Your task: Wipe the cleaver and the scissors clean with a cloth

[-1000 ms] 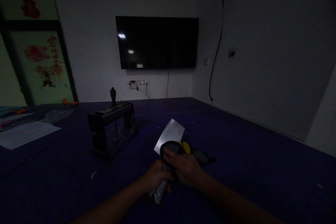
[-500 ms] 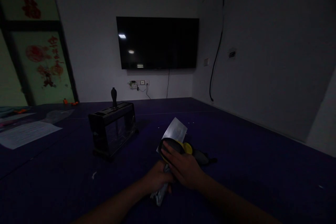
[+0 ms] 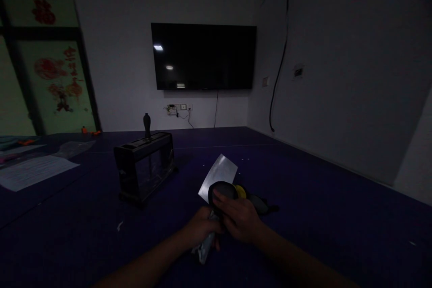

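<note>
My left hand (image 3: 201,225) is closed around the pale, wrapped-looking handle of a cleaver (image 3: 222,172), whose broad shiny blade points up and away from me. Against the blade's lower part, my right hand (image 3: 241,218) grips a tool with a rounded dark head and yellow and grey parts (image 3: 258,202); it looks like a knife sharpener, but the dim light hides its details. Fingers of the right hand lie over the dark head. Just below, the left hand is close to it. Where the tool meets the blade is hidden.
A black frame with clear sides (image 3: 135,166) stands left on the purple surface (image 3: 101,243), a dark vase-shaped object (image 3: 146,124) on top. Paper (image 3: 37,172) and clear plastic (image 3: 74,148) lie farther left. A television (image 3: 204,56) hangs on the far wall; a cable (image 3: 281,60) hangs right.
The cleaver blade has shifted slightly left and down, and more of it shows beside the tool. The tool's head has tilted, covering less of the blade. Both hands keep their grips.
</note>
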`<state>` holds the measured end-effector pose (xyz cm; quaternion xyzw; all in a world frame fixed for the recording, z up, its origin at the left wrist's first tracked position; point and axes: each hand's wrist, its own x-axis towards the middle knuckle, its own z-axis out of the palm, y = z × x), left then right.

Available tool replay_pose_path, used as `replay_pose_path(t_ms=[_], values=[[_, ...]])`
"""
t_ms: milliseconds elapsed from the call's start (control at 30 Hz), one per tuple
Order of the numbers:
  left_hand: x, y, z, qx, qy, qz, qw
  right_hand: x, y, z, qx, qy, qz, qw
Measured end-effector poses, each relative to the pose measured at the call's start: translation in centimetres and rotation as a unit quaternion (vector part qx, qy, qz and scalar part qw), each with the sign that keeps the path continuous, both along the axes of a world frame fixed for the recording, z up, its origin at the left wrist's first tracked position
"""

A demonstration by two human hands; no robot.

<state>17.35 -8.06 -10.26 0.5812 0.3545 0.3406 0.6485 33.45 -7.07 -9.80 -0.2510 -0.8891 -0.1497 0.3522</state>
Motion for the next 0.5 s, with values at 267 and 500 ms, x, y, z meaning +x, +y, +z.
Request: replay_pose_path(t_ms=[267,500], values=[[-0.07,0.08,-0.19,-0.001,-0.003,0.006,1.0,0.25,0.31,-0.58,0.02,0.025,0.011,0.999],[-0.08,0.01,-0.21,0.006,0.006,0.002,1.0,-0.05,0.06,-0.08,0.011,0.001,-0.003,1.0]])
